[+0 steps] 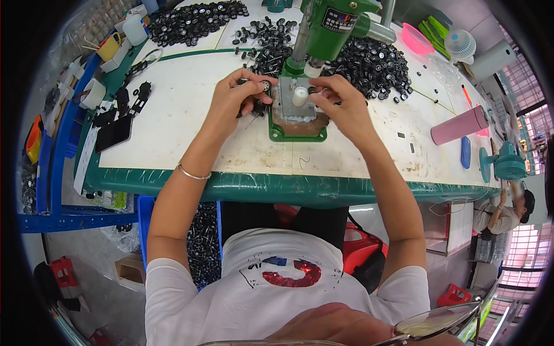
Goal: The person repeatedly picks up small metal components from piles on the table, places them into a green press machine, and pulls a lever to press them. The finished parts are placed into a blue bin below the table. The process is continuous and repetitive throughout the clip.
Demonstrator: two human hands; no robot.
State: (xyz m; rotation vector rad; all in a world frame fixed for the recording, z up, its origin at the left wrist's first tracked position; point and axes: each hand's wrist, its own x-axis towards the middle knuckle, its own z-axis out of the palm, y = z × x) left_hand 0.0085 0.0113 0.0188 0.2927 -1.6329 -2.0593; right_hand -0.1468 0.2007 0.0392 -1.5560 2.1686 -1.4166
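Observation:
A green bench press (329, 29) stands on the worktable, with a small white cylindrical fixture (299, 96) on its base plate (288, 124). Left of the fixture, my left hand (241, 95) is closed on a small black wheel (265, 86) with a pale hub. More dark pieces show under those fingers, partly hidden. Just right of the fixture, my right hand (345, 106) pinches a small black part (314, 90), perhaps another wheel, mostly covered by the fingertips. Behind the press lie loose black wheels (375, 63), and some with thin metal axles (268, 34).
Another wheel heap (196, 22) covers the far left. A phone (113, 134) lies at the left, a pink tumbler (460, 125) and a small green fan (508, 161) at the right. Below the green table edge (277, 189) sits a blue bin of black parts (203, 242). Another person (505, 213) sits far right.

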